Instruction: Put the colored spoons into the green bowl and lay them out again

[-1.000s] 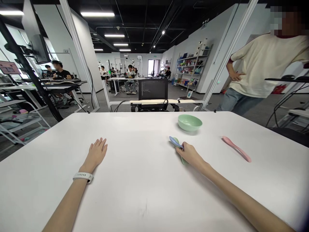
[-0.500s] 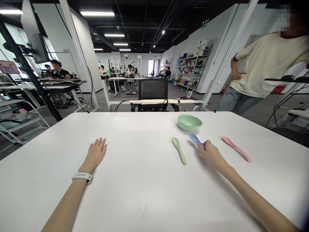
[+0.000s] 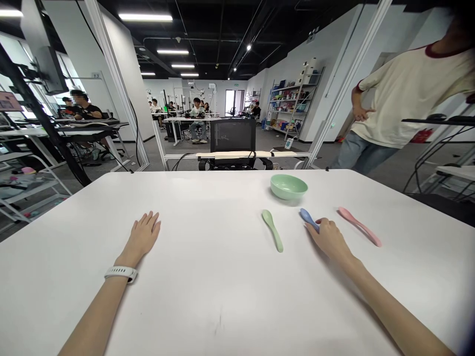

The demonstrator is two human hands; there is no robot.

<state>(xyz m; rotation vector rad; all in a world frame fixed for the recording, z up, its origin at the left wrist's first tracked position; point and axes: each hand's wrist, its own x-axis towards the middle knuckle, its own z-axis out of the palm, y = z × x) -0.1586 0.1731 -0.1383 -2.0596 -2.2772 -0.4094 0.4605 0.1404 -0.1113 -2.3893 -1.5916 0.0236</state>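
Between the thumb and fingers of my right hand point(image 3: 330, 240) is a blue spoon point(image 3: 308, 218), low at the tabletop with its bowl pointing away to the left. My hand covers the spoon's handle. To its left lies a green spoon point(image 3: 272, 230), and to its right a pink spoon point(image 3: 359, 226). Behind the spoons stands a light green bowl point(image 3: 288, 187), upright, its inside looking bare. My left hand point(image 3: 144, 233) rests flat on the left side of the table, palm down with fingers stretched, touching only the tabletop.
All this is on a white table point(image 3: 208, 277). An office chair point(image 3: 233, 136) stands beyond its far edge, behind a metal frame bar. A person point(image 3: 404, 99) in a cream shirt stands at the right. Shelves point(image 3: 295, 99) and seated people are farther back.
My right hand has lowered the blue spoon toward the table and drawn it slightly right, away from the bowl. My left hand stays in place; the view has shifted slightly.
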